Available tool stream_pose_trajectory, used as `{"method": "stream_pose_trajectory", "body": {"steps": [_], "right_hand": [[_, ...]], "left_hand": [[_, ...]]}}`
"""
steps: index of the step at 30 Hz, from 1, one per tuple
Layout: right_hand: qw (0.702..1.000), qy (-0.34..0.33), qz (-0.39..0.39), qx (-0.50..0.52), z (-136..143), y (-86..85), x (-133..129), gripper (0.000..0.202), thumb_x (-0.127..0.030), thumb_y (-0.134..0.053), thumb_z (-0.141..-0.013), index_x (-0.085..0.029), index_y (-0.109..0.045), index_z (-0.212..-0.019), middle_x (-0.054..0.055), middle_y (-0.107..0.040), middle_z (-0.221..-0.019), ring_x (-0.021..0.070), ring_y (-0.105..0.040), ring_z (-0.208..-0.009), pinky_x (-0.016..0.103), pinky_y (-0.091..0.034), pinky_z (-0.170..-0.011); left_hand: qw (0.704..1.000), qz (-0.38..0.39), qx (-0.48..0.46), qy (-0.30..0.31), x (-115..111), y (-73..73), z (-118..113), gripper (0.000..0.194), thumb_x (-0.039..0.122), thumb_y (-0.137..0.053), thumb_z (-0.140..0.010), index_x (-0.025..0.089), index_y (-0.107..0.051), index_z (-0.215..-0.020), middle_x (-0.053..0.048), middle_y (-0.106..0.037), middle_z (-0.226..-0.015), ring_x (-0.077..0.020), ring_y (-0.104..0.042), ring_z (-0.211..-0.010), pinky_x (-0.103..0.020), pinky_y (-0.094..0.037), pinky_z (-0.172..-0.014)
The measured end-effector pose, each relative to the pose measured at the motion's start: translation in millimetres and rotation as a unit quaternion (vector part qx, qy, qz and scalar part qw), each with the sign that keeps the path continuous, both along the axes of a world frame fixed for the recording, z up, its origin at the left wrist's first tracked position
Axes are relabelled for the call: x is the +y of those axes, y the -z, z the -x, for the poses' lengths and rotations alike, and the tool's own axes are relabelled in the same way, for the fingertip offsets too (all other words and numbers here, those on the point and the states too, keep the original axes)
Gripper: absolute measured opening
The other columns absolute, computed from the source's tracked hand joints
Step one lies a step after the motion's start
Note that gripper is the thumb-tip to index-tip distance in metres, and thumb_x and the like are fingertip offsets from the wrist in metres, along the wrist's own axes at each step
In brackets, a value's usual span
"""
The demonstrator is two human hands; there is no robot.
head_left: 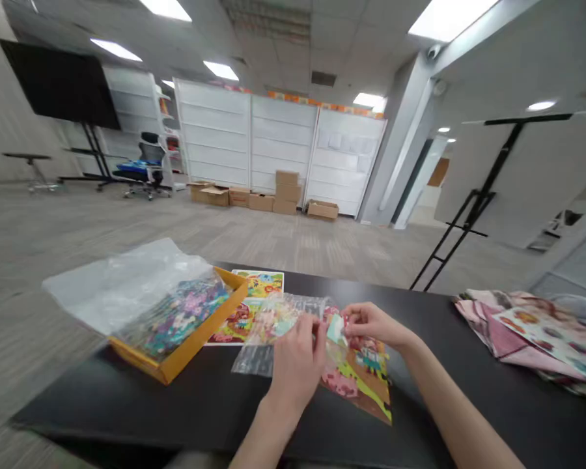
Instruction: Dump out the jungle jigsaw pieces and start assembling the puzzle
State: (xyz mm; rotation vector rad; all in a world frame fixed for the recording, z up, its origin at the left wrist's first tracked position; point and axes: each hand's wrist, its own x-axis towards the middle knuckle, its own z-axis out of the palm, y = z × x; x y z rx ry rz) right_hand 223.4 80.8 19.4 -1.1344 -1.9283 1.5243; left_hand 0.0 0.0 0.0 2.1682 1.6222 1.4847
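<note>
- Step in hand, seemingly: handling a pale piece (336, 329) over the farm-scene jigsaw (368, 385) on the black table (202, 410).
- Right hand (368, 324) pinches the pale piece; left hand (299, 352) curls by the plastic bag (251, 359), grip unclear.
- Next move calls for fingertip control, clear of plastic.

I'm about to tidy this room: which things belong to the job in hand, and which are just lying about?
Probably part of the job:
clear plastic bag
colourful picture beneath the right hand
printed sheets
open yellow box

Probably just lying about:
pink cloth
cardboard boxes
office chair
</note>
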Motion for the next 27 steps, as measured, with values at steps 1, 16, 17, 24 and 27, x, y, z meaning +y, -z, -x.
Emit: {"method": "stream_pose_trajectory", "body": {"steps": [1,16,17,24,27], "right_hand": [[1.0,-0.001,-0.003,0.009,11,2.4,-2,0.039,-0.05,-0.082,-0.079,-0.017,-0.063,-0.087,-0.002,-0.065,-0.062,0.0084,-0.051,-0.048,0.02,-0.036,-0.046],[0.927,0.232,-0.279,-0.093,-4,20.3,27,0.025,-0.039,-0.06,-0.092,-0.018,-0.072,-0.093,0.009,-0.074,-0.092,0.0217,-0.067,-0.081,0.036,-0.052,-0.079],[0.908,0.243,-0.303,-0.156,-9,24.8,30,0.023,-0.035,-0.059,-0.091,-0.018,-0.073,-0.093,0.01,-0.074,-0.095,0.0227,-0.067,-0.083,0.037,-0.052,-0.082],[0.862,0.138,-0.36,-0.328,5,46.7,27,0.033,-0.039,-0.065,-0.092,-0.017,-0.074,-0.115,0.014,-0.068,-0.115,0.0268,-0.064,-0.103,0.038,-0.048,-0.096],[0.863,0.13,-0.363,-0.326,14,46.8,24,0.038,-0.044,-0.075,-0.084,-0.017,-0.073,-0.111,0.014,-0.068,-0.114,0.0279,-0.062,-0.101,0.039,-0.047,-0.093]], "left_hand": [[1.0,-0.006,0.011,0.005,-1,0.1,0,0.012,0.023,-0.051,-0.102,0.023,-0.054,-0.09,0.003,-0.067,-0.076,-0.0168,-0.067,-0.064,-0.027,-0.042,-0.058],[0.999,0.039,0.025,-0.013,-4,-3.8,2,0.016,0.026,-0.047,-0.103,0.023,-0.056,-0.09,0.001,-0.068,-0.079,-0.0177,-0.067,-0.068,-0.027,-0.041,-0.061],[0.999,0.043,0.029,-0.013,-4,-3.9,2,0.016,0.026,-0.047,-0.103,0.023,-0.056,-0.09,0.001,-0.069,-0.079,-0.0178,-0.067,-0.067,-0.027,-0.04,-0.061],[0.998,0.046,0.045,-0.026,-4,-5.4,1,0.016,0.023,-0.043,-0.103,0.023,-0.053,-0.091,0.0,-0.068,-0.075,-0.019,-0.069,-0.066,-0.028,-0.038,-0.058],[0.998,0.041,0.045,-0.027,-4,-5.6,1,0.015,0.022,-0.042,-0.103,0.023,-0.052,-0.091,0.001,-0.068,-0.075,-0.0191,-0.069,-0.066,-0.027,-0.039,-0.058]]}}
